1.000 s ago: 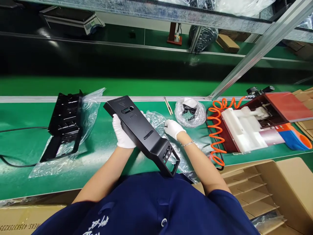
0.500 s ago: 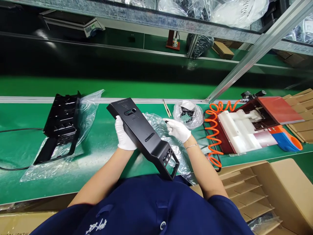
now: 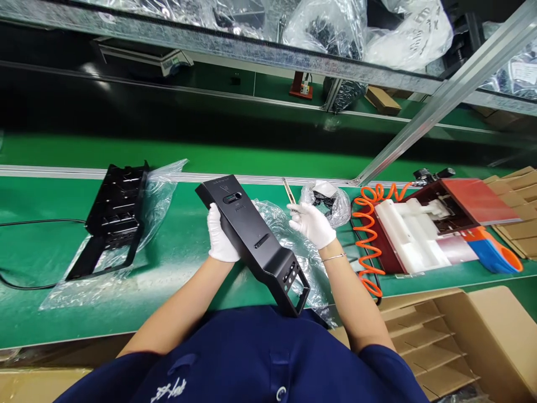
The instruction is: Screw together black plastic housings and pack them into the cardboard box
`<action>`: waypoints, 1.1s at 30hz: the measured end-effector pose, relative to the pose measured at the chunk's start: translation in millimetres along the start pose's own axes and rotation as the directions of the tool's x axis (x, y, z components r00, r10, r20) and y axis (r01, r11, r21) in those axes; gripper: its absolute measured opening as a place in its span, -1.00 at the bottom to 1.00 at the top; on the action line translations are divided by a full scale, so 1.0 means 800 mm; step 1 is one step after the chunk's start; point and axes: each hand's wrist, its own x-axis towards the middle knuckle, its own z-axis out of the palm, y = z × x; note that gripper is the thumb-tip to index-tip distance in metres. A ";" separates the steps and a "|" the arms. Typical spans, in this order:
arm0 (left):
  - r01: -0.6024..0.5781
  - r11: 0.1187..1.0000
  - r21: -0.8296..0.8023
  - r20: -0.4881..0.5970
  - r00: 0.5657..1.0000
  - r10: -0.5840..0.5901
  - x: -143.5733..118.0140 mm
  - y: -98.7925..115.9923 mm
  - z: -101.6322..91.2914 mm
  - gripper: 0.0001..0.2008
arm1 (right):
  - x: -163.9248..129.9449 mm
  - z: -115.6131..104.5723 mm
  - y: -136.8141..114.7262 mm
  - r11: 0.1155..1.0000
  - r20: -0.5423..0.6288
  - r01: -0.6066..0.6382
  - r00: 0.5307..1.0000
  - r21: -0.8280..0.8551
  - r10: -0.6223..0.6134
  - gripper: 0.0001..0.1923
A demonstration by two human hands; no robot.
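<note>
Moved up and away since a second ago: right hand (image 3: 312, 224), off the crinkled bag (image 3: 293, 246) and now just beside the pouch (image 3: 331, 201) of small black parts. Hardly shifted at all: panel (image 3: 255, 240), held slantwise above the surface (image 3: 180, 252), far end near the rail, open-frame end over the lap.

Left hand (image 3: 222, 240) gloved, fingers clamped round the panel's left edge. Right fingers (image 3: 296, 210) drawn together near a thin brass stick (image 3: 288, 190); cannot tell whether pinching anything (too small to make out).

Looks like a fetching step: panel kept ready in one hand, other hand busy at the small parts. Whatever comes next calls for a steady left grip and a fine pinch on the right, with the panel's face kept turned up.

Off to the left, black tray (image 3: 115, 218) on its own bag. To the right, orange hose (image 3: 367, 240) and a red-and-white jig (image 3: 423, 229); carton (image 3: 482, 330) near the right elbow.
</note>
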 end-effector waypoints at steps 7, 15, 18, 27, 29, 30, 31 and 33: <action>0.022 1.000 0.021 0.098 0.995 -0.024 -0.005 -0.019 0.021 -0.34 | -0.011 0.063 -0.046 0.989 0.006 0.126 0.992 -0.074 -0.126 -0.64; -0.058 0.998 0.037 0.045 0.997 0.056 -0.007 -0.041 0.033 -0.48 | 0.001 0.121 -0.078 0.857 -0.001 0.227 0.967 -0.462 -0.256 -0.84; -0.095 0.995 0.019 0.031 0.995 0.094 -0.008 -0.045 0.028 -0.50 | 0.005 0.117 -0.076 0.804 0.002 0.245 0.957 -0.542 -0.290 -0.87; -0.110 0.993 0.040 -0.019 0.994 0.111 -0.009 -0.053 0.021 -0.44 | 0.008 0.104 -0.072 0.610 0.149 0.408 0.891 -0.679 -0.429 -0.93; -0.098 0.994 0.040 -0.029 0.995 0.099 -0.009 -0.054 0.020 -0.42 | 0.012 0.101 -0.072 0.558 0.219 0.470 0.862 -0.684 -0.457 -0.90; -0.087 0.995 0.041 -0.027 0.996 0.088 -0.009 -0.054 0.019 -0.43 | 0.014 0.100 -0.072 0.536 0.247 0.494 0.849 -0.685 -0.466 -0.89; -0.075 0.996 0.040 -0.021 0.997 0.076 -0.009 -0.054 0.018 -0.44 | 0.016 0.098 -0.072 0.520 0.268 0.508 0.842 -0.687 -0.469 -0.87; -0.058 0.998 0.031 -0.016 0.998 0.058 -0.009 -0.054 0.018 -0.44 | 0.019 0.096 -0.072 0.503 0.296 0.522 0.836 -0.689 -0.462 -0.86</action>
